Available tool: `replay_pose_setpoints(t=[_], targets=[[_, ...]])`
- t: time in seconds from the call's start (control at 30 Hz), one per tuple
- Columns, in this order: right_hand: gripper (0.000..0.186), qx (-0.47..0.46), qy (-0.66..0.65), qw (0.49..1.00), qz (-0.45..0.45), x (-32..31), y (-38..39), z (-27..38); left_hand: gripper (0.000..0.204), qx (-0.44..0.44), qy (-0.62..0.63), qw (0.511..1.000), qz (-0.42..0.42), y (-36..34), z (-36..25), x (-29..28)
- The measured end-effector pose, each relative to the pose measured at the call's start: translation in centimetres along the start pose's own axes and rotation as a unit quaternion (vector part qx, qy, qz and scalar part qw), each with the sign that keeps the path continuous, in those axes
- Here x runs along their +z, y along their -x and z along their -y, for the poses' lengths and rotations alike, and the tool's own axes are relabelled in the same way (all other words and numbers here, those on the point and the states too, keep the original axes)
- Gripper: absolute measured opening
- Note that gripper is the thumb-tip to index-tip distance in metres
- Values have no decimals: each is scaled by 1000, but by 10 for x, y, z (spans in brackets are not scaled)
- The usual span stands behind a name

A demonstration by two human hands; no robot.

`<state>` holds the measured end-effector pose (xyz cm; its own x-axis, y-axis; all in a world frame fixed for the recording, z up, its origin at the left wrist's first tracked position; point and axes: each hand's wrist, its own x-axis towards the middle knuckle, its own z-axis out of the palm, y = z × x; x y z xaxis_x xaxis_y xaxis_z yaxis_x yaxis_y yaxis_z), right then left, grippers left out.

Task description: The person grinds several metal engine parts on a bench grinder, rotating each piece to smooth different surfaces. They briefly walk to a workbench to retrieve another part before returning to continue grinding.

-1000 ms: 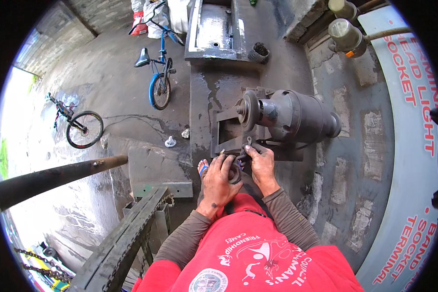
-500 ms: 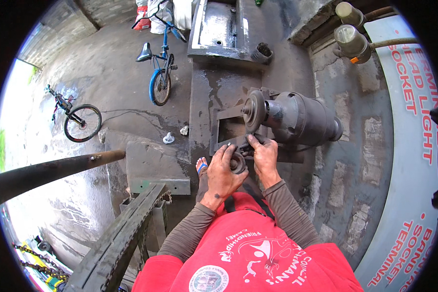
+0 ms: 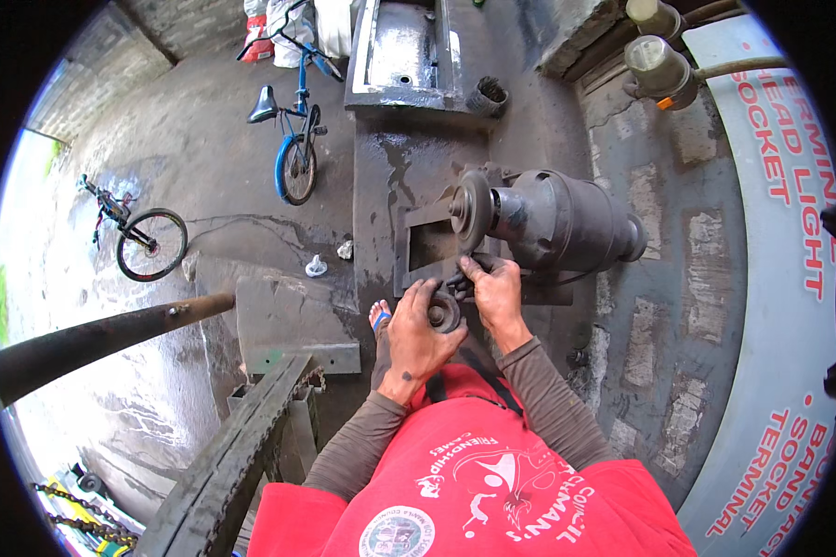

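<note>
My left hand [image 3: 412, 336] is closed around a round, dark metal part [image 3: 444, 314] with a raised rim and a hub in its middle. Just right of it, my right hand [image 3: 498, 299] has its thumb and fingers drawn together; the fingertips are blackened, and whatever they pinch cannot be made out. Both hands are just on the near side of a bench grinder's wheel [image 3: 473, 212], which sits on the shaft of a grimy grey motor [image 3: 571, 221]. The right thumb and index finger are close below the wheel's near edge; whether they touch it is unclear.
A metal frame [image 3: 403, 251] lies left of the wheel. Beyond is a basin [image 3: 355, 88] with a dark pot [image 3: 488, 97]. A blue bicycle [image 3: 299, 153] and another bicycle [image 3: 150, 243] stand left. A chain-draped beam [image 3: 223, 455] and a pipe [image 3: 111, 336] flank my left side.
The whole view has shifted slightly. In my left hand the round part is tilted a little more face-up, and its fingers have curled over its far side. My right hand stays near the wheel.
</note>
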<state>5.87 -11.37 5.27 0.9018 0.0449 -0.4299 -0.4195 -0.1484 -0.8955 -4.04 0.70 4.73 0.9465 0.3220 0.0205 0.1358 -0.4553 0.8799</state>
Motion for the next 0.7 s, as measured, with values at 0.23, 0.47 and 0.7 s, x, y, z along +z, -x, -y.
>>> replay_pose_setpoints(t=[0.23, 0.47, 0.7], targets=[[30, 36, 122, 988, 84, -35, 10, -2, 84, -158, 98, 977, 100, -15, -12, -17], [98, -32, 85, 966, 242, -45, 52, -47, 97, -191, 165, 956, 149, -33, -5, -12], [65, -121, 53, 989, 66, -23, 32, -42, 79, -250, 375, 885, 113, -29, -3, 41]])
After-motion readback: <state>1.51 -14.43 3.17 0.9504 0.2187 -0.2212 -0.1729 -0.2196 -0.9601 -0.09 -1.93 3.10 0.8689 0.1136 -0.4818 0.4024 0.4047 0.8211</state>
